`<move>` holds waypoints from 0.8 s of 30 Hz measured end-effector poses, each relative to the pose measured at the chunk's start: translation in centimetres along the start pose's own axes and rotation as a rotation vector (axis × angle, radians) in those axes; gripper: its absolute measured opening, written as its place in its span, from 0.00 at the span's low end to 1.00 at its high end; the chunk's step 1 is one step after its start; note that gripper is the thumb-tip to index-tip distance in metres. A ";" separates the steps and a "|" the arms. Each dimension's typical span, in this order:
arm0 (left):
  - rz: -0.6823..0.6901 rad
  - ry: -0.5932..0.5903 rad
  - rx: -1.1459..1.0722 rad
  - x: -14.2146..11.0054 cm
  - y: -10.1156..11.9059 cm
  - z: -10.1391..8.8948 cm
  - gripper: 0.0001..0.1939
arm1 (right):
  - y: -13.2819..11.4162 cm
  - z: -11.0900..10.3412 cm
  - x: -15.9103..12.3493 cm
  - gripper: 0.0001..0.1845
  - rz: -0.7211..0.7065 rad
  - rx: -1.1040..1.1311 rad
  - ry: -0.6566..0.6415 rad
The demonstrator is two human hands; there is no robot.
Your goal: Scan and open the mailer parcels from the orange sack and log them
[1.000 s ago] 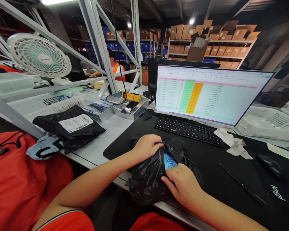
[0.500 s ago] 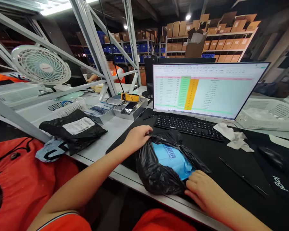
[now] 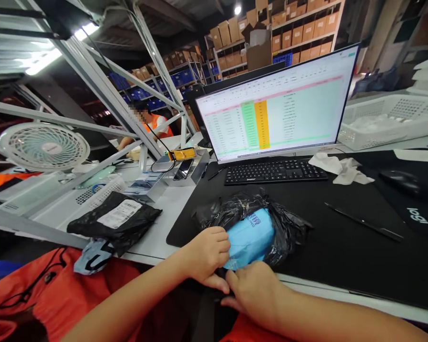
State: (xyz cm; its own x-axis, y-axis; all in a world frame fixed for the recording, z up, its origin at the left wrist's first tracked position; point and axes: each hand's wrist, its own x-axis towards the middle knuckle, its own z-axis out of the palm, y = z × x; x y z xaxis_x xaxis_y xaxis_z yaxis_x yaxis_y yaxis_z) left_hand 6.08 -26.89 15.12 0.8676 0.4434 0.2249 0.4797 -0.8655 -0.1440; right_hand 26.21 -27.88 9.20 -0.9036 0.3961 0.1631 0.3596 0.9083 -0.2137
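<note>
A torn-open black plastic mailing bag [image 3: 288, 225] lies on the desk mat at the near edge. Inside it, a light-blue package [image 3: 251, 240] with dark printed lettering shows through the opening. My left hand [image 3: 210, 254] is closed on the bag's near edge, knuckles up beside the blue package. My right hand [image 3: 258, 287] is closed close by, its thumb and fingers pinching the same near edge. The two hands almost touch, and the bit of plastic between them is mostly hidden.
A sealed black parcel [image 3: 116, 221] with a white label lies at the left. Behind the bag are a keyboard [image 3: 274, 171] and monitor [image 3: 281, 109]. A thin black stick [image 3: 364, 222], crumpled tissues [image 3: 342, 168] and a mouse [image 3: 399, 183] lie right. A co-worker [image 3: 157, 126] sits beyond the metal frame.
My left hand has moved from the bag's far left rim to its near edge. My right hand has shifted left beside it. The bag is turned, with more of the blue package exposed.
</note>
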 end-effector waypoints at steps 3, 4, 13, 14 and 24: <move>0.018 0.081 0.144 -1.6 0.2 0.6 0.39 | 0.8 1.0 -0.1 0.14 -0.028 -0.048 0.049; 0.016 0.099 0.189 -2.0 0.1 0.7 0.39 | 1.4 1.1 -0.5 0.13 -0.030 -0.053 0.084; -0.076 0.186 0.434 -6.0 -3.1 0.6 0.36 | 5.0 2.3 -5.8 0.15 -0.100 0.029 0.233; -0.087 0.191 0.437 -6.4 -3.4 0.7 0.36 | 5.2 2.2 -6.2 0.15 -0.127 0.047 0.226; -0.212 0.229 0.348 -10.2 -3.5 3.9 0.35 | 8.1 1.1 -6.6 0.14 -0.139 0.149 0.041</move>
State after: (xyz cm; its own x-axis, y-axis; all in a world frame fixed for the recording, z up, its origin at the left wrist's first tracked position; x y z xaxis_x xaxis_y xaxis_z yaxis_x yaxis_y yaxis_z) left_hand -3.95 -27.53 9.59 0.7130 0.5056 0.4859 0.6929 -0.6144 -0.3774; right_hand 34.85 -23.29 5.33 -0.9306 0.2767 0.2397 0.1912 0.9257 -0.3265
